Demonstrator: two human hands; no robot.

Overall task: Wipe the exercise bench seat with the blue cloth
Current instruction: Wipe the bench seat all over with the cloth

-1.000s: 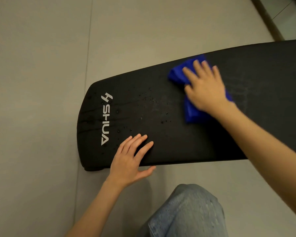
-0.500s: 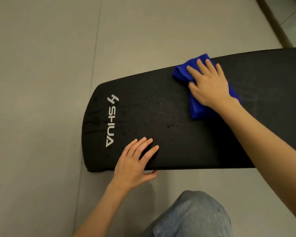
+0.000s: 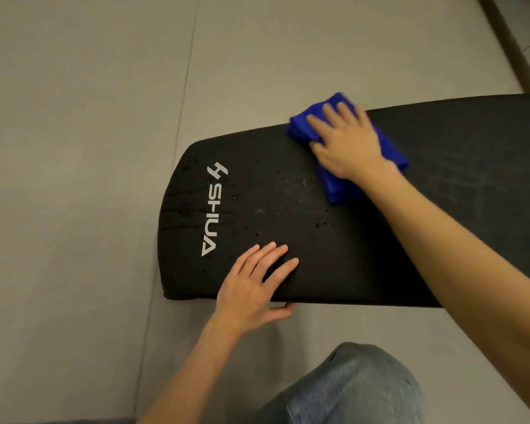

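With fingers straight, your right hand (image 3: 346, 148) presses the one folded blue cloth (image 3: 338, 188) on the one black padded bench seat (image 3: 447, 215), which lies left-right with its rounded end to the left, and your left hand (image 3: 248, 292) rests flat on it.

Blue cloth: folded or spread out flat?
Folded. The blue cloth shows thick, doubled edges around the right hand pressing it.

Workout room or gym, black padded SHUA exercise bench (image 3: 471, 179), grey tiled floor (image 3: 74, 148)
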